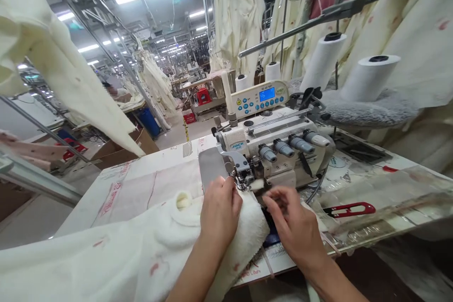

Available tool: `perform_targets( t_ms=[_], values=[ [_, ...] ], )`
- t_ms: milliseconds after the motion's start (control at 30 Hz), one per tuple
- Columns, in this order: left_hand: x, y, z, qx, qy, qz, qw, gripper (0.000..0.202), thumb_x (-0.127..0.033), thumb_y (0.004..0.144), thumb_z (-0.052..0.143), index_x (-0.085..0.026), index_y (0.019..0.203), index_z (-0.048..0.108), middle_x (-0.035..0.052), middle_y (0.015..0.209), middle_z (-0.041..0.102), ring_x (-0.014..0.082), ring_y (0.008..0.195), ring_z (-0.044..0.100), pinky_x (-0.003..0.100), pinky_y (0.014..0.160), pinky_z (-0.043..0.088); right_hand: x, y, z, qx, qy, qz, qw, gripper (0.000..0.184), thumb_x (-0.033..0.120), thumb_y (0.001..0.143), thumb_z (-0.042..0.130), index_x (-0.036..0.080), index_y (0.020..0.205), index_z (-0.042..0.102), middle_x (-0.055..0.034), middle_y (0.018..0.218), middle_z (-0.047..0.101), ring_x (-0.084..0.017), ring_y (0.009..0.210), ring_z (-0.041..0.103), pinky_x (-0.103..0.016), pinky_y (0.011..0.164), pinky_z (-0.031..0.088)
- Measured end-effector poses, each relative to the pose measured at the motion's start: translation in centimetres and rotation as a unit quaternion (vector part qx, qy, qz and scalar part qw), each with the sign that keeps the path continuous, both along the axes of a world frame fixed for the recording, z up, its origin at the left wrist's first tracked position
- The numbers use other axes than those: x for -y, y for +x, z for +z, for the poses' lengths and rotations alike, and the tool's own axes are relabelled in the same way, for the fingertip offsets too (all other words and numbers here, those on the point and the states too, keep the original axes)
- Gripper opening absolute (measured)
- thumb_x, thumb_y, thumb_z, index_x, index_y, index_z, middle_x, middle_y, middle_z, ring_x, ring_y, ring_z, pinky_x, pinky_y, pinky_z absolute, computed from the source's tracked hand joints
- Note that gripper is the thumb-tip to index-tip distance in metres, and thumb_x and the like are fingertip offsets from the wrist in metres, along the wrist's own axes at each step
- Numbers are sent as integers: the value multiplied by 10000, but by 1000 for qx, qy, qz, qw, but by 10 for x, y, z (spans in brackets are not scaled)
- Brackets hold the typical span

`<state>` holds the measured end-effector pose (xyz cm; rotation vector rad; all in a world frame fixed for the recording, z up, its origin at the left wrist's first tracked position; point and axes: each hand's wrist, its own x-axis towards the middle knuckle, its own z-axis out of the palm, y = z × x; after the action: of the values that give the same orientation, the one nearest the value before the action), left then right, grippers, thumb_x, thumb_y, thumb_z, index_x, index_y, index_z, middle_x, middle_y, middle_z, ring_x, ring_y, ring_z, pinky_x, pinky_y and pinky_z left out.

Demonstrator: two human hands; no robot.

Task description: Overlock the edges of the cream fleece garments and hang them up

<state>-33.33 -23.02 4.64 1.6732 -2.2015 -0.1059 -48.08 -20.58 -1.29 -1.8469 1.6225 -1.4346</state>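
Fingers [230, 188] of the left hand [217, 214] are bent and drawn close together, closed on the cream fleece fabric [134, 238] just in front of the presser foot [244, 181]. Those of the right hand [299, 224] curl inward, thumb and forefinger near each other, beside the fabric's right edge; whether they grip anything there, I cannot tell.

The fleece, printed with scattered reddish marks, spreads over the front left of the white worktable [175, 153] and runs out at the lower left. A round opening [183, 200] in it faces up, left of the left hand, and its fuzzy cut edge slants down between the two wrists.

Behind the hands stands a white Jack overlock machine [283, 144], four grey tension knobs [283, 147] along its front and a control panel [260, 100] with a lit blue display above. Red-handled thread snips [352, 209] lie on the table to the right of the right hand. Large white thread cones [370, 78] stand behind the machine, near grey plush fabric [370, 113].

Cream garments [237, 14] hang overhead. Farther back on the left, a co-worker [115, 92] is at another table, with a blue bin [149, 121] nearby.
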Motion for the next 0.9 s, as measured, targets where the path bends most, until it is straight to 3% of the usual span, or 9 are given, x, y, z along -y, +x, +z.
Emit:
perform_targets(
  t_ms=[133,233,333,433,533,600,700,800,900],
  values=[
    [-2,3,3,-30,14,-10,999,121,-133,830,365,-180,746,438,37,785,489,183,780,455,316,701,369,-12,0,-12,24,124,124,984,490,546,905,299,178,618,446,-9,625,488,-163,608,454,-252,560,301],
    [-3,4,6,-43,18,-11,999,117,-153,837,369,-180,757,450,33,791,500,184,786,461,324,712,367,-13,5,-9,116,202,196,952,541,586,887,271,171,548,342,11,550,357,-130,541,350,-241,501,241],
    [-5,5,8,-56,21,-13,998,127,-191,852,372,-182,765,464,32,797,510,189,793,469,334,722,363,-17,9,1,196,204,191,940,452,520,880,383,157,613,421,16,597,387,-119,570,364,-219,500,277],
    [-7,4,8,-57,22,-6,998,133,-215,859,376,-184,771,469,31,803,511,193,800,468,342,733,354,-21,6,6,191,146,147,959,306,423,896,422,162,898,582,-2,731,515,-135,662,466,-203,559,360],
    [-8,4,7,-52,17,-3,998,140,-227,865,371,-185,771,465,29,805,507,193,800,460,344,735,344,-22,0,6,125,124,131,976,376,348,911,400,222,1259,464,-5,778,581,-133,626,511,-200,545,398],
    [-8,4,6,-53,18,-5,998,144,-236,867,372,-185,765,460,26,802,504,191,792,456,340,729,340,-22,-4,8,70,107,175,976,403,267,912,367,252,1312,415,-24,941,618,-147,776,570,-216,673,443],
    [-7,4,4,-61,20,-1,998,137,-238,861,385,-188,753,453,17,787,498,183,772,449,329,714,335,-21,-8,15,15,111,225,968,415,185,888,349,277,1273,472,-12,1165,566,-167,1022,540,-249,855,411],
    [-4,4,1,-66,22,1,998,129,-215,851,398,-186,731,437,6,767,492,172,745,441,318,696,330,-19,-8,20,9,159,198,967,409,226,891,349,281,1282,459,-12,1081,610,-181,925,580,-264,784,434],
    [5,3,-1,-47,15,-4,999,125,-172,837,407,-180,712,418,6,750,488,168,722,435,312,674,328,-14,-6,18,34,182,166,969,397,307,903,343,261,1278,464,-8,793,628,-171,684,565,-259,651,420]
  ],
)
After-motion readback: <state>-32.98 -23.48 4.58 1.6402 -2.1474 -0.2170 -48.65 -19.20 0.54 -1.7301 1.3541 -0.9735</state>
